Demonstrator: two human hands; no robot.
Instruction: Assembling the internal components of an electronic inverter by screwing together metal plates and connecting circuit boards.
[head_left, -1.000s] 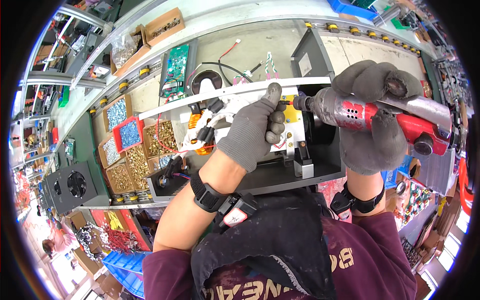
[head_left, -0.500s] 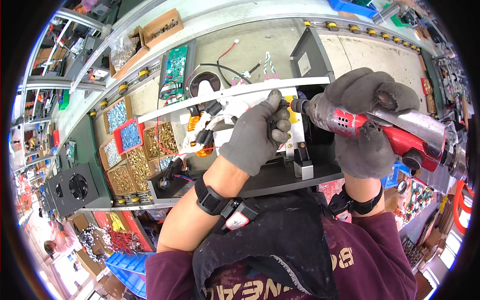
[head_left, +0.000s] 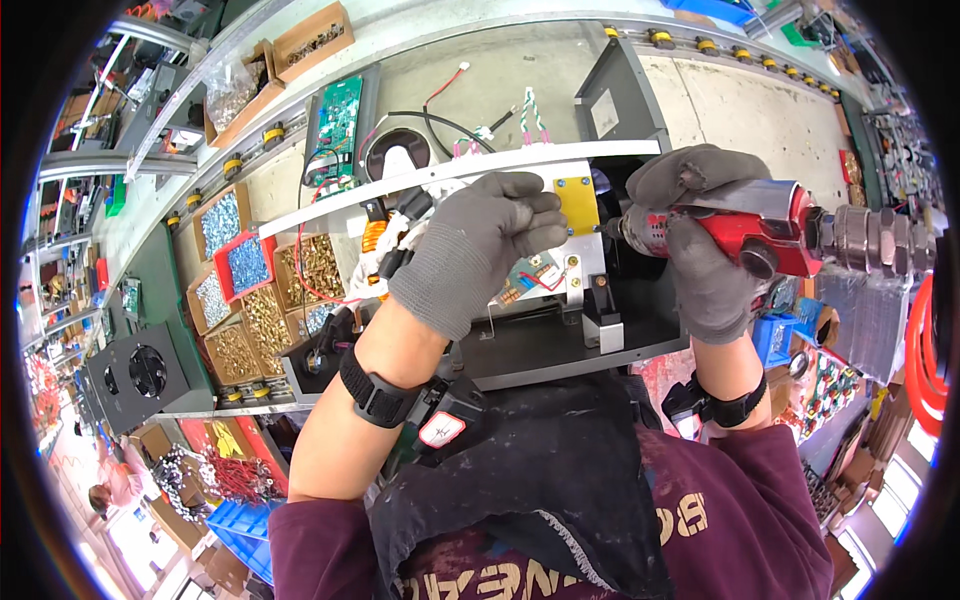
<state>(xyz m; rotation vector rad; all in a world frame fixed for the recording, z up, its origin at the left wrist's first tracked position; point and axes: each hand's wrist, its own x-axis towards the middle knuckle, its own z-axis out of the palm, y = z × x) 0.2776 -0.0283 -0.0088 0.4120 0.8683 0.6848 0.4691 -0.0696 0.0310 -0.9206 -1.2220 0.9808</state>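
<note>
The red power screwdriver (head_left: 740,232) is held in the right hand (head_left: 708,282), the gloved fingers being wrapped around its body from above and below. The yellow plate (head_left: 578,208) is located inside the dark metal chassis (head_left: 540,362), behind which the white rail (head_left: 560,153) is seen. The tool's nose is directed at the plate's lower right edge; whether contact is made cannot be told. The left hand (head_left: 465,255) is placed just beside the plate's left edge, its fingers curled and narrow; whether a screw is pinched there cannot be determined. For sound work, it is judged that the bit should be squared to the screw head before power is applied, the plate steadied throughout, the left fingers kept clear of the bit, and the nearby wiring (head_left: 545,272) left unpinched.
</note>
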